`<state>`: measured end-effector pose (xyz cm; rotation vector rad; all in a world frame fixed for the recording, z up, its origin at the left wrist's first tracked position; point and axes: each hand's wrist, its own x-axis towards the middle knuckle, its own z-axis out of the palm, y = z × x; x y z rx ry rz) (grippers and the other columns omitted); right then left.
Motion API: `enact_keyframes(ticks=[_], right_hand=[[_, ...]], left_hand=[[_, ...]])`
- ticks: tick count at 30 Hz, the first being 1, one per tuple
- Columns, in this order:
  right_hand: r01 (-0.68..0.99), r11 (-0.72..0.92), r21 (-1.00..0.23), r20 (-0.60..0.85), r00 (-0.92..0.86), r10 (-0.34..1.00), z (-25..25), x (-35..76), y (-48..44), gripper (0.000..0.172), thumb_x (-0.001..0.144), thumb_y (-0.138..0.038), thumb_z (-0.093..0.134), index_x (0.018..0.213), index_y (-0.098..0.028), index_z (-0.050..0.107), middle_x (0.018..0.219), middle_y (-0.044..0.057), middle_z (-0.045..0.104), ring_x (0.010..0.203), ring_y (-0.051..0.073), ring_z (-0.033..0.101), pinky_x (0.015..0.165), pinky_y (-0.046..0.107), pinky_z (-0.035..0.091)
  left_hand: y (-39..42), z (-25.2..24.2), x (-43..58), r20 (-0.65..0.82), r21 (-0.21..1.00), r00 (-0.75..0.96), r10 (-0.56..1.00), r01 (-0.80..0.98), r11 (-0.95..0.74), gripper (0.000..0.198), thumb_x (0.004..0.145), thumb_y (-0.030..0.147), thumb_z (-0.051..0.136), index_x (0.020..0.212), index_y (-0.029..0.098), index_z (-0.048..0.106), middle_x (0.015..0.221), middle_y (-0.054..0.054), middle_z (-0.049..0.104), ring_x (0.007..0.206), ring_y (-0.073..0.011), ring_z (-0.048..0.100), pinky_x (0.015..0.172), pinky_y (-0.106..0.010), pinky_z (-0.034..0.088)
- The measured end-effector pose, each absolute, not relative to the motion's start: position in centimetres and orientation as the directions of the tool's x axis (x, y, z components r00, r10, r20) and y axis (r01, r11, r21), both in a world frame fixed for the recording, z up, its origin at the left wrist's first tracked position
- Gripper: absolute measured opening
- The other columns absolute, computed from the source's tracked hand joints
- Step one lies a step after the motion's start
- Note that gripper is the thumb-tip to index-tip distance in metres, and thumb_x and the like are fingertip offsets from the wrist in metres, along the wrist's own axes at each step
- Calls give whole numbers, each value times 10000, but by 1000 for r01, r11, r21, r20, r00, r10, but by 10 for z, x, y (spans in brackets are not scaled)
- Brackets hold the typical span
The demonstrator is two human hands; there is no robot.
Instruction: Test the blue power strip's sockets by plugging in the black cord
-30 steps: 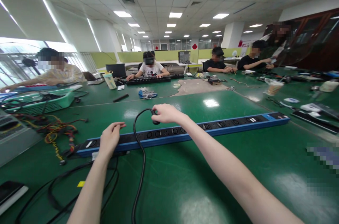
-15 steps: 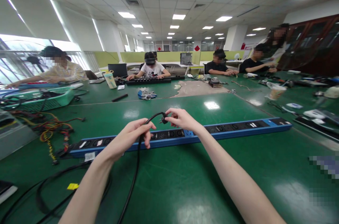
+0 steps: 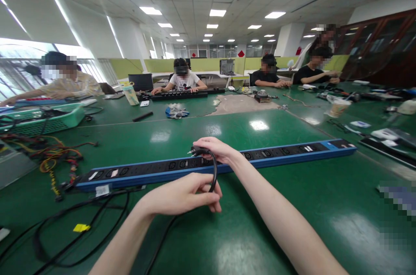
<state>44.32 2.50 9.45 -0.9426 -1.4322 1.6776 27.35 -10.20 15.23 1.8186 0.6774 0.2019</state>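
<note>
A black power plug (image 3: 197,150) is pinched in my right hand (image 3: 216,148), its metal prongs facing left. From the plug the black power cord (image 3: 215,170) arcs over to the right and down through the curled fingers of my left hand (image 3: 186,192), which is closed round it. Below the plug lies a long blue and black power strip (image 3: 130,173), stretching across the table with a row of sockets facing up. My right hand hovers over its middle and hides some sockets. My left hand is in front of the strip's near side.
Loops of black cable with a yellow tag (image 3: 81,228) lie at the lower left, beside a bundle of coloured wires (image 3: 53,158). A green basket (image 3: 61,120) stands farther left. Blue-and-white gloves (image 3: 176,112) and a drink cup (image 3: 339,107) rest beyond the strip. Several people sit around the table.
The plug has turned so its prongs face left instead of down-left. My left hand has moved right and lower along the cord, which now bends right of the plug. The view has shifted slightly.
</note>
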Motion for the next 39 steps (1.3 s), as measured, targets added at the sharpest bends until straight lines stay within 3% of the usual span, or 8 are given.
enact_keyframes(ticks=[3,5,7,9,11,13,19,39], right_hand=[[-4,-34,-999,-29,-425,905,100,442,21,290,924,-465,741,945,-179,697,727,-17,617,556,76,492,453,173,333],[50,-10,-999,-30,-428,903,104,442,19,263,922,-443,723,991,-190,705,763,-15,635,585,86,521,458,176,328],[105,30,-994,-18,-427,904,105,442,17,236,903,-396,722,1007,-185,701,770,-14,642,582,91,520,456,185,318],[194,102,-976,20,-383,923,103,441,18,220,879,-357,721,998,-175,691,741,-17,642,559,92,498,464,197,318],[317,182,-931,71,-330,941,99,440,20,212,856,-334,720,989,-172,689,728,-14,656,570,100,511,495,208,347],[451,246,-858,113,-301,947,93,438,23,200,831,-328,724,957,-175,694,750,2,687,619,118,557,543,219,381],[712,307,-632,161,-266,950,85,428,25,175,826,-357,712,900,-198,716,847,41,749,754,164,641,666,253,419],[910,354,-217,286,-287,914,92,386,-24,247,919,-290,553,1139,-201,623,1025,132,767,934,308,749,793,384,527]], left_hand=[[-74,138,250,-168,928,724,669,345,-140,548,1047,608,432,1039,158,743,1070,-130,807,1005,-251,764,978,-376,559],[-48,116,228,-68,908,474,878,393,-142,606,1046,626,365,1006,148,735,973,-131,807,905,-258,765,936,-399,569],[-25,89,210,150,763,116,982,618,-190,489,1043,557,393,1056,192,718,1018,-98,807,980,-258,749,951,-388,549],[-11,63,198,293,521,-18,956,841,-144,425,1049,479,382,1166,223,701,1159,-97,789,1106,-268,718,994,-398,516],[-7,43,194,358,245,73,931,955,-169,414,1057,401,348,1172,224,704,1188,-105,779,1115,-262,705,1045,-412,475],[-9,32,196,370,151,110,922,972,-177,411,1059,370,336,1057,230,722,1124,-100,786,1095,-257,700,1111,-431,417],[-15,30,202,399,85,111,910,984,-157,445,1070,366,290,954,230,698,1026,-100,776,1018,-263,688,1062,-432,413],[-14,26,200,421,-42,162,892,986,-159,429,1072,324,296,949,224,695,996,-93,771,996,-266,694,988,-410,420]])
